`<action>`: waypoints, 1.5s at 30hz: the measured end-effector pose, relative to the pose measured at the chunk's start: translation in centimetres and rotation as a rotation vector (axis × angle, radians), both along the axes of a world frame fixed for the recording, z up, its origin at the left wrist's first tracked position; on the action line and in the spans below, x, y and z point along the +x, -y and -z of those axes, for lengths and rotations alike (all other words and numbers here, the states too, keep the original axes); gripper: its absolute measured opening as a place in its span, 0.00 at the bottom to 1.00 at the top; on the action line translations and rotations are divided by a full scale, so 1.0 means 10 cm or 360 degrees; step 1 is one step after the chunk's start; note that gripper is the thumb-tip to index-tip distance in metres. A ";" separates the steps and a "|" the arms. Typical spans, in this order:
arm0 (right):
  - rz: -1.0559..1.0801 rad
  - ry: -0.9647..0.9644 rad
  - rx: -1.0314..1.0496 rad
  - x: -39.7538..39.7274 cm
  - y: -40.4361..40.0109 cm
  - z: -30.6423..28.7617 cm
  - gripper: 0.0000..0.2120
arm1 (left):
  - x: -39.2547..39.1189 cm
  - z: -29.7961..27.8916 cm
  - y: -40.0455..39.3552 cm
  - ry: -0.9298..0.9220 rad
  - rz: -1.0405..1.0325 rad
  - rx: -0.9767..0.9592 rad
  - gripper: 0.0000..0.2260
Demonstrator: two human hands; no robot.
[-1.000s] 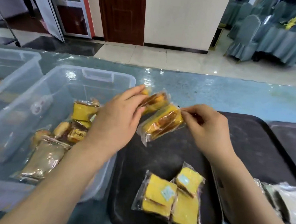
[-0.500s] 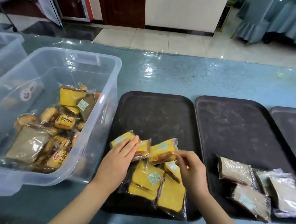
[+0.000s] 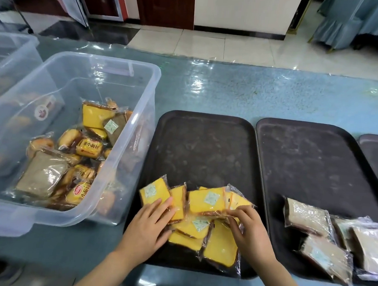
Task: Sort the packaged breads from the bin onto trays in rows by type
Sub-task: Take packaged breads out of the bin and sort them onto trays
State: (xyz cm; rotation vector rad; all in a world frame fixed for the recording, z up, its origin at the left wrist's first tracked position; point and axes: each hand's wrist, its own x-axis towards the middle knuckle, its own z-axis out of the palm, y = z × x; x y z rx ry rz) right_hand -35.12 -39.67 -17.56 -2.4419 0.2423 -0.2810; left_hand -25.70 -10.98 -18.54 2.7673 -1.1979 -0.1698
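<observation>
L hand (image 3: 150, 224) lies flat on yellow bread packs (image 3: 202, 201) at near end of left tray (image 3: 205, 144). R hand (image 3: 249, 230) pinches one pack's edge; packs underneath partly hidden. Brown packs (image 3: 307, 216) at right cut off.

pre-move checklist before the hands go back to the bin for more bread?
1. Yellow cake packs all on the left tray: ok.
2. Packs in a neat row: not ok, they overlap.
3. Left hand free: not ok, resting flat on a pack.
4. Right hand free: not ok, pinching a pack edge.
5. Types kept apart: ok, brown bread packs on the middle tray.
6. Clear bin still stocked: ok.
</observation>
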 end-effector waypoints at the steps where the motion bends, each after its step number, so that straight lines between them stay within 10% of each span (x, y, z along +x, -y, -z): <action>1: 0.0002 -0.0018 -0.0021 -0.03 0.01 0.02 0.06 | -0.01 0.00 -0.01 -0.0039 -0.0002 -0.0021 0.25; 21: -0.0067 0.0010 -0.0283 0.56 -0.07 -1.24 0.19 | 0.34 -1.74 0.81 0.0120 0.0092 -0.0388 0.25; 31: -0.0300 0.0192 -0.0296 1.39 -0.94 -2.12 0.18 | 1.40 -2.20 -0.23 0.0118 -0.0127 -0.0412 0.21; 45: -0.0611 -0.0786 -0.1124 3.26 -2.73 -1.83 0.25 | 2.85 -1.94 -1.86 -0.0402 -0.0202 0.0844 0.23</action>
